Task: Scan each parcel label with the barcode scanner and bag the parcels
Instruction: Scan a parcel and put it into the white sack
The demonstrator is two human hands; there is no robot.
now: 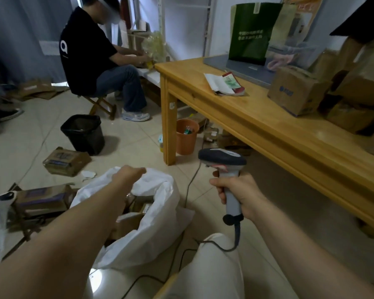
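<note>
Head view. My right hand (235,190) is wrapped round the handle of the scanner (222,158): hard plastic, probably light, cable trailing toward 6 o'clock. My left hand (129,173) is curled at the far rim of the white bag (160,212), 9 o'clock of the scanner; whether it pinches the rim I cannot tell. The bag looks thin and limp; best taken by the rim. Inside it lie cardboard parcels (134,212), stiff-edged. A loose box (66,160) sits on the floor at 10 o'clock.
</note>
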